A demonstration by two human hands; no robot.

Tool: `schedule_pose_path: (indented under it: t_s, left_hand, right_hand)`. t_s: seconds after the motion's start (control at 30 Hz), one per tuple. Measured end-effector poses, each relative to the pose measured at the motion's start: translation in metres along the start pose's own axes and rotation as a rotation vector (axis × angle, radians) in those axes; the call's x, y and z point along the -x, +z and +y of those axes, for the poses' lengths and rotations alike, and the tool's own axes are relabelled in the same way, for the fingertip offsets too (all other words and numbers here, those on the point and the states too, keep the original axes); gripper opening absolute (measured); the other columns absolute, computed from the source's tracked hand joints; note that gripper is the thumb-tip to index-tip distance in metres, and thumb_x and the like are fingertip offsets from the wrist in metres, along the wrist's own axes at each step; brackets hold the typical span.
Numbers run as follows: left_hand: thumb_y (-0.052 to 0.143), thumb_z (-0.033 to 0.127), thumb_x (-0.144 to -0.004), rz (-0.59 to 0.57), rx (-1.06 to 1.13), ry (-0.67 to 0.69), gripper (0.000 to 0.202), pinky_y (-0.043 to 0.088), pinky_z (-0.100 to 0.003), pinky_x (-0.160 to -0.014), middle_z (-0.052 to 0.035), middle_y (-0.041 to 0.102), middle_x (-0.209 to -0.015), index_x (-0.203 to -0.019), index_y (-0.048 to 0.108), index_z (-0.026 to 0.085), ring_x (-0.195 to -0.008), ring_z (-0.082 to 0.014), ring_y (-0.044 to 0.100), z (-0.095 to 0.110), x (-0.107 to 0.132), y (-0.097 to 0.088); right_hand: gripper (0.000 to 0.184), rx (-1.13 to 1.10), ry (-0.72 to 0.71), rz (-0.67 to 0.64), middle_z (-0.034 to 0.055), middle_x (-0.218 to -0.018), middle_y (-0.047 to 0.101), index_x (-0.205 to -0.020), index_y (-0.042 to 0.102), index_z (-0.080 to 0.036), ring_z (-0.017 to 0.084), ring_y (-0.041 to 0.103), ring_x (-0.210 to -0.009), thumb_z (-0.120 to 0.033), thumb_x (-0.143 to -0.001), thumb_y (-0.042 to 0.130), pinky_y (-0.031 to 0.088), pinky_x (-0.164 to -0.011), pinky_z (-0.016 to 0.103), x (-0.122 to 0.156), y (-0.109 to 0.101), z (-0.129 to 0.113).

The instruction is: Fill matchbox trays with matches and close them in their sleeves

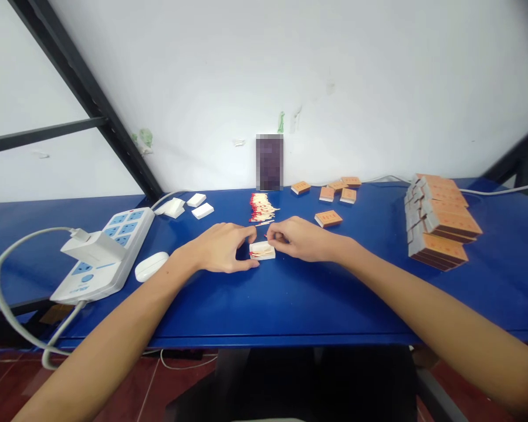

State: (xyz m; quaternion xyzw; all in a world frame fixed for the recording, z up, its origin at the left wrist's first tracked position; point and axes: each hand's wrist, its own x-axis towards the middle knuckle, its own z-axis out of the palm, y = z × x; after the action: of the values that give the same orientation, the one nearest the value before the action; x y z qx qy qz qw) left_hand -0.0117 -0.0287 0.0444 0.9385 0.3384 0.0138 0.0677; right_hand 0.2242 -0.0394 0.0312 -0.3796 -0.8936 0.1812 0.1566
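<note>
Pinching one match [265, 237] between closed fingers, right hand [297, 239] is at the upper right of the open tray [268, 256]; only the red head shows. Left hand [220, 246]: thumb and index spread wide around the tray's left end, nothing gripped; can't tell if either touches it. Tray sits between the hands on the blue worktop [286, 310]: white, shallow, rectangular, partly filled with pale sticks lying lengthwise. Exact count inside unreadable. Just beyond: 1 match pile [263, 208], red heads mostly left, too many to count. Behind it, 1 dark pixelated block [270, 162] by the wall [378, 88]. Right of pile: 6 loose orange matchboxes [328, 218]. Far right: 1 multi-layer matchbox stack [449, 217], can't count boxes. Left: white trays [202, 210], 2 lying singly plus an overlapping group; 1 rounded white case [151, 266]; 1 power strip [134, 243] with 1 charger [99, 252] plugged in
</note>
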Motion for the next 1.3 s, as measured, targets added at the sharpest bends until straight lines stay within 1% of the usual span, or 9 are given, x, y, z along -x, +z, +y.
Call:
schedule_pose_path:
  t_s: [0.23, 0.33, 0.47, 0.57, 0.7, 0.83, 0.97, 1.13, 1.3]
  left_hand:
    - [0.059, 0.058, -0.083, 0.023, -0.037, 0.006, 0.039, 0.028, -0.028, -0.057, 0.0005, 0.061, -0.075, -0.096, 0.055, 0.021, -0.062, -0.0169, 0.053, -0.003, 0.001, 0.000]
    - [0.056, 0.058, -0.086, 0.036, -0.053, 0.030, 0.038, 0.027, -0.028, -0.057, -0.0003, 0.063, -0.079, -0.095, 0.055, 0.021, -0.063, -0.0165, 0.052, -0.002, 0.001, 0.000]
    - [0.048, 0.054, -0.092, 0.061, -0.073, 0.058, 0.035, 0.029, -0.029, -0.058, -0.0014, 0.064, -0.080, -0.093, 0.057, 0.020, -0.064, -0.0168, 0.053, -0.004, 0.002, 0.000]
    - [0.044, 0.053, -0.096, 0.085, -0.095, 0.062, 0.036, 0.030, -0.029, -0.059, -0.0027, 0.065, -0.081, -0.094, 0.058, 0.019, -0.064, -0.0172, 0.054, -0.008, 0.001, 0.000]
    - [0.032, 0.052, -0.102, 0.153, -0.113, 0.060, 0.043, 0.033, -0.029, -0.063, -0.0034, 0.066, -0.082, -0.095, 0.059, 0.019, -0.069, -0.0186, 0.058, -0.014, -0.001, 0.001]
    - [0.031, 0.048, -0.104, 0.153, -0.046, 0.144, 0.040, 0.036, -0.028, -0.067, -0.0025, 0.067, -0.084, -0.098, 0.059, 0.020, -0.074, -0.0185, 0.061, -0.017, -0.002, 0.001]
    - [0.029, 0.041, -0.105, 0.154, 0.012, 0.184, 0.035, 0.037, -0.028, -0.069, -0.0023, 0.065, -0.082, -0.100, 0.058, 0.020, -0.073, -0.0178, 0.059, -0.018, -0.001, 0.002]
    - [0.036, 0.040, -0.102, 0.133, 0.014, 0.174, 0.031, 0.036, -0.028, -0.065, -0.0014, 0.063, -0.079, -0.098, 0.058, 0.019, -0.068, -0.0164, 0.055, -0.016, -0.001, 0.004]
    - [0.035, 0.038, -0.101, 0.123, -0.005, 0.149, 0.033, 0.036, -0.029, -0.065, -0.0028, 0.064, -0.081, -0.095, 0.061, 0.019, -0.069, -0.0167, 0.056, -0.016, -0.002, 0.006]
  right_hand:
    - [0.013, 0.110, 0.111, 0.116, 0.0022, -0.080, 0.062, -0.087, 0.058, -0.018, 0.013, 0.049, -0.067, -0.027, -0.094, 0.051, 0.030, -0.062, 0.026, -0.005, 0.001, 0.012]
    - [0.017, 0.204, 0.164, 0.048, 0.0054, -0.092, 0.064, -0.091, 0.058, -0.019, 0.016, 0.054, -0.074, -0.034, -0.095, 0.051, 0.031, -0.063, 0.027, -0.003, 0.001, 0.014]
    - [0.020, 0.380, 0.141, -0.071, 0.0096, -0.102, 0.063, -0.096, 0.057, -0.018, 0.018, 0.055, -0.075, -0.029, -0.101, 0.041, 0.030, -0.062, 0.030, 0.002, -0.001, 0.012]
    - [0.023, 0.432, 0.130, -0.064, 0.0100, -0.103, 0.062, -0.095, 0.056, -0.017, 0.017, 0.054, -0.070, -0.027, -0.102, 0.037, 0.029, -0.061, 0.031, 0.003, -0.002, 0.011]
    - [0.015, 0.298, 0.031, 0.067, 0.0064, -0.100, 0.062, -0.094, 0.054, -0.019, 0.016, 0.054, -0.075, -0.025, -0.100, 0.041, 0.032, -0.063, 0.029, 0.002, 0.000, 0.004]
    - [0.012, 0.180, -0.075, 0.077, 0.0043, -0.096, 0.062, -0.092, 0.054, -0.019, 0.016, 0.054, -0.078, -0.024, -0.097, 0.044, 0.035, -0.067, 0.028, 0.001, 0.005, -0.005]
    - [0.012, 0.119, -0.058, 0.081, 0.0043, -0.095, 0.063, -0.098, 0.055, -0.020, 0.017, 0.056, -0.082, -0.028, -0.096, 0.047, 0.037, -0.070, 0.029, 0.002, 0.005, -0.006]
    - [0.034, 0.050, -0.078, -0.016, 0.0086, -0.111, 0.064, -0.116, 0.059, -0.020, 0.023, 0.059, -0.097, -0.043, -0.091, 0.057, 0.043, -0.080, 0.033, 0.003, 0.005, -0.003]
    - [0.029, 0.069, -0.032, -0.016, 0.0080, -0.104, 0.065, -0.108, 0.065, -0.018, 0.022, 0.059, -0.095, -0.040, -0.090, 0.058, 0.042, -0.078, 0.033, 0.000, 0.008, 0.000]
